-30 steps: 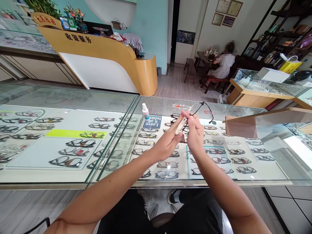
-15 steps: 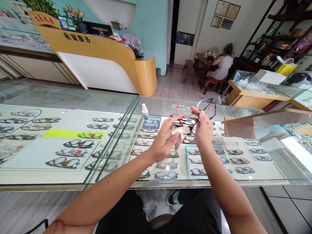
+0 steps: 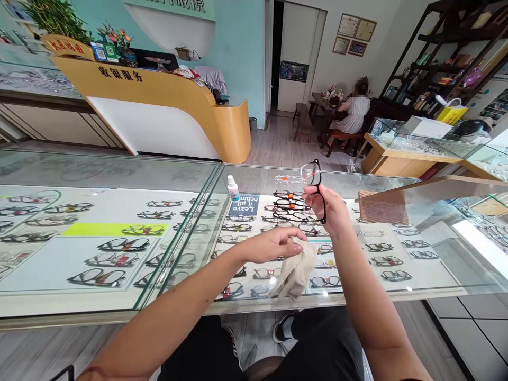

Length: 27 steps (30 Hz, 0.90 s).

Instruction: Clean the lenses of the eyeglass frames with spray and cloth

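Note:
Above the glass counter [image 3: 246, 177], my right hand [image 3: 331, 209] grips a pair of black-framed eyeglasses [image 3: 318, 197], tilted on end with one lens above the other. Part of the frame is hidden behind my fingers. Lower and to the left, my left hand [image 3: 273, 244] pinches a beige cleaning cloth [image 3: 296, 270], which hangs down over the counter's near part. The cloth and the eyeglasses are apart. A small white spray bottle [image 3: 233, 189] with a blue band stands on the glass, beyond my left hand.
Rows of eyeglasses [image 3: 137, 244] lie inside the case. A brown ribbed board [image 3: 383, 207] is at the right. Past the counter are a yellow cashier desk [image 3: 234, 129] and a seated person [image 3: 353, 114] at a dark table. My legs are below the counter edge.
My left hand has drawn back toward me with the cloth, which now hangs loose. My right hand has turned the eyeglasses more upright and moved slightly.

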### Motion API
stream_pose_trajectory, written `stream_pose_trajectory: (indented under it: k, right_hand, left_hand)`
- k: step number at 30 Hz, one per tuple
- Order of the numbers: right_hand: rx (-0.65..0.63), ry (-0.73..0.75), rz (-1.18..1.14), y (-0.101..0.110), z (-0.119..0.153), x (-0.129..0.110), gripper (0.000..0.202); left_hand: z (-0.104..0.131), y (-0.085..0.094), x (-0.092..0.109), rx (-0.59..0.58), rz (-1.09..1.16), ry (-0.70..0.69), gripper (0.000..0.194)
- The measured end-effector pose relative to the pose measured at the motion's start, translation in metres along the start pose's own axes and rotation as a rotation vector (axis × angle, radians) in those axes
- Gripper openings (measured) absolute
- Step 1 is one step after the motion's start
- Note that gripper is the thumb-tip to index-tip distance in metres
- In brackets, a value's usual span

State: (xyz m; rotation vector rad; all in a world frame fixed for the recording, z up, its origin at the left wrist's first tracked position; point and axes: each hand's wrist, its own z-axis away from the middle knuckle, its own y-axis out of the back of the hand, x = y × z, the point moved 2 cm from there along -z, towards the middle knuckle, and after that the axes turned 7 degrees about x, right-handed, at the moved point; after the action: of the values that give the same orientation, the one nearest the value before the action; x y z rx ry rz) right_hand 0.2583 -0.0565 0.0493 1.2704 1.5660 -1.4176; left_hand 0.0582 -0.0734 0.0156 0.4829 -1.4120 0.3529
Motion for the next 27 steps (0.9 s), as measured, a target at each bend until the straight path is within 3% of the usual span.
stream_pose_trajectory:
  k: [3, 8, 11, 13, 16, 18, 19, 23, 27]
  right_hand:
    - [-0.073, -0.050, 0.034, 0.000, 0.002, 0.000, 0.043]
    - [-0.157, -0.066, 0.065, -0.001, 0.003, 0.000, 0.043]
    - [-0.222, -0.077, 0.099, -0.002, 0.004, -0.002, 0.046]
    - [-0.266, -0.088, 0.108, -0.002, 0.005, -0.003, 0.046]
    - [-0.326, -0.100, 0.100, -0.001, 0.006, -0.005, 0.047]
    - [-0.388, -0.112, 0.097, -0.001, 0.007, -0.007, 0.047]
    - [-0.430, -0.118, 0.105, -0.001, 0.008, -0.007, 0.047]
    - [-0.611, -0.136, 0.152, -0.001, 0.011, -0.009, 0.049]
    - [-0.699, -0.178, 0.163, 0.000, 0.013, -0.007, 0.050]
  left_hand:
    - [0.000, -0.005, -0.004, -0.009, -0.069, 0.004, 0.048]
    - [-0.005, -0.003, -0.009, 0.120, -0.236, -0.104, 0.037]
    - [-0.009, 0.002, -0.008, 0.190, -0.224, -0.195, 0.032]
    - [-0.009, 0.008, -0.007, 0.345, -0.157, -0.256, 0.026]
    - [-0.002, 0.019, -0.005, 0.776, -0.178, -0.394, 0.020]
    - [0.006, 0.025, -0.001, 1.024, -0.325, -0.535, 0.036]
    - [0.010, 0.027, 0.001, 1.085, -0.409, -0.607, 0.050]
    - [0.017, 0.029, 0.010, 1.048, -0.676, -0.783, 0.094]
    - [0.018, 0.025, 0.015, 1.004, -0.802, -0.817, 0.098]
